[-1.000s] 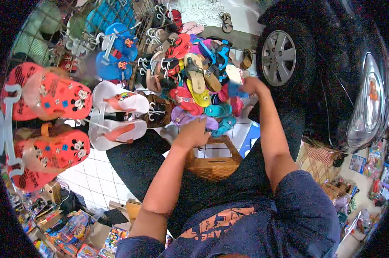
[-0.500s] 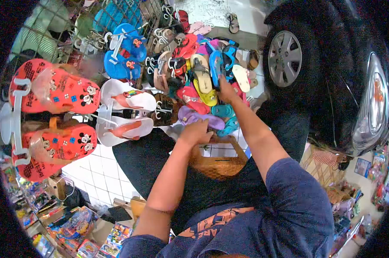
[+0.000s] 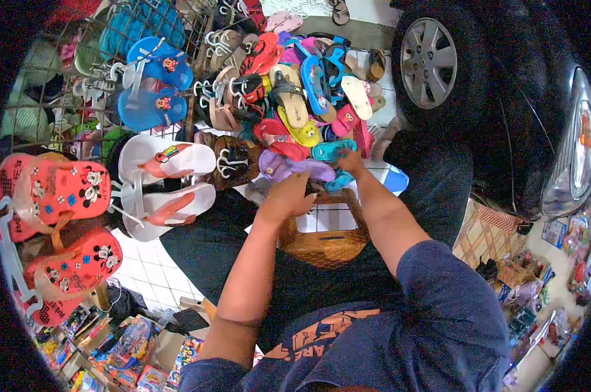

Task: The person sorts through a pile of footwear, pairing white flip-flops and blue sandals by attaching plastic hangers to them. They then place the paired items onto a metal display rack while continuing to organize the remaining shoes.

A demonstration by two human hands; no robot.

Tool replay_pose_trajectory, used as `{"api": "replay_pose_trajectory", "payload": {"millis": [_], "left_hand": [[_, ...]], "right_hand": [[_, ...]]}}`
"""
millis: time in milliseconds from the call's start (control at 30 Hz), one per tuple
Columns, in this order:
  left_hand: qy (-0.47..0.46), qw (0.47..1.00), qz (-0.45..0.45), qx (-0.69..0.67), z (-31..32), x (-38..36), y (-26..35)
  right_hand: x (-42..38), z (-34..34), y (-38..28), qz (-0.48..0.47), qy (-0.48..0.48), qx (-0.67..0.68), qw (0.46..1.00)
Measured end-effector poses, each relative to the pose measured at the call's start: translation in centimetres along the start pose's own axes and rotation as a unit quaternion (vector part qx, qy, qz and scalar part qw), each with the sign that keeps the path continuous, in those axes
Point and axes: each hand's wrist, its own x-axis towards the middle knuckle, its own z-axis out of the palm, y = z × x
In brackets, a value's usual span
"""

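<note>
With the left hand (image 3: 289,196) clasping the purple sandal (image 3: 295,168) just above the woven basket (image 3: 325,235), and the right hand (image 3: 351,162) pinching a teal sandal (image 3: 331,150) beside it, the heaped pairs could slide off; any tug might loosen them

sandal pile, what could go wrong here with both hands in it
1. The left hand rests on the purple sandal at the pile's lower edge; pulling it might let the red and yellow sandals above slide down.
2. The right hand touches the teal sandal, which lies near the edge and could drop onto the tiled floor.
3. The car wheel stands close beside the pile, so loose sandals may roll under it.
</note>
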Motion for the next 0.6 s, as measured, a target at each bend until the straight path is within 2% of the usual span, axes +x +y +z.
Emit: {"api": "replay_pose_trajectory", "payload": {"millis": [67,133,200,267,300,367,467,533,600], "left_hand": [[0.004,1.0,0.012,-0.018,0.7,0.5,-0.8],[-0.043,0.998,0.02,-0.031,0.8,0.8,-1.2],[-0.039,0.997,0.023,-0.055,1.2,0.8,-1.5],[-0.035,0.996,0.026,-0.079,1.7,0.8,-2.0],[-0.025,0.997,0.022,-0.069,2.2,0.9,-2.4],[-0.019,0.998,0.018,-0.059,2.0,0.8,-2.3],[-0.064,0.996,-0.006,-0.068,1.1,0.8,-1.7],[-0.012,0.998,0.028,-0.061,2.0,0.9,-2.1],[-0.012,0.998,0.027,-0.057,2.4,1.0,-2.3]], "right_hand": [[0.9,3.0,4.9,-0.007,-0.157,0.079,0.984],[0.3,3.1,5.2,-0.039,-0.24,0.181,0.953],[-1.8,-0.2,1.1,-0.06,-0.204,0.203,0.956],[0.4,-0.7,1.0,0.153,-0.243,0.093,0.953],[1.2,-0.7,0.6,0.183,-0.243,0.098,0.948],[2.4,-0.9,-0.1,0.215,-0.238,0.119,0.94],[2.2,-1.2,0.5,0.234,-0.235,0.131,0.934],[1.3,-1.1,1.6,0.297,-0.199,0.188,0.915],[1.0,-0.9,2.4,0.359,-0.163,0.244,0.886]]}}
